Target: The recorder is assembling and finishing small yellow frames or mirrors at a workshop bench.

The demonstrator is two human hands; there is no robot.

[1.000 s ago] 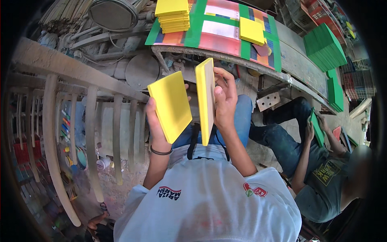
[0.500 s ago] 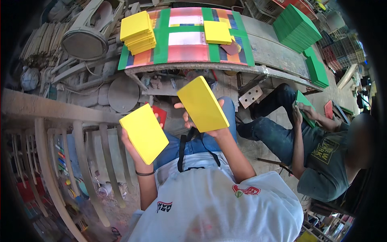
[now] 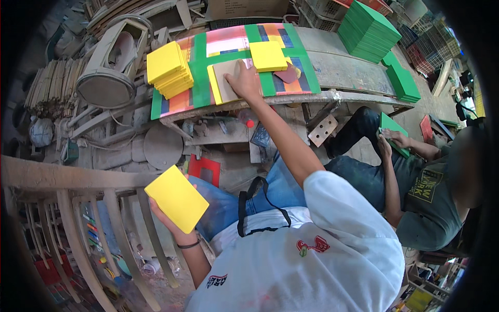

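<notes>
Plastic crates stand behind the counter, with more crates farther right; what they hold is too small to tell. A bottle with a red cap stands below the counter, its contents unclear.

Half a second ago both hands held boards over the lap. Now the right hand has brought its board to the counter, while the left hand still holds a yellow board near the left knee.

That yellow board shows its yellow face upward, its long axis slanting from upper left to lower right; the left hand grips it from beneath, fingers showing at two opposite edges. The tan-faced board lies on the counter's patterned sheet, tan side up with yellow along its left side, its long axis seemingly running away from the person. The right hand rests over it, thumb spread from the fingers; whether it pinches an edge cannot be told. The board lies between a tall yellow pile and a shorter yellow pile.
</notes>
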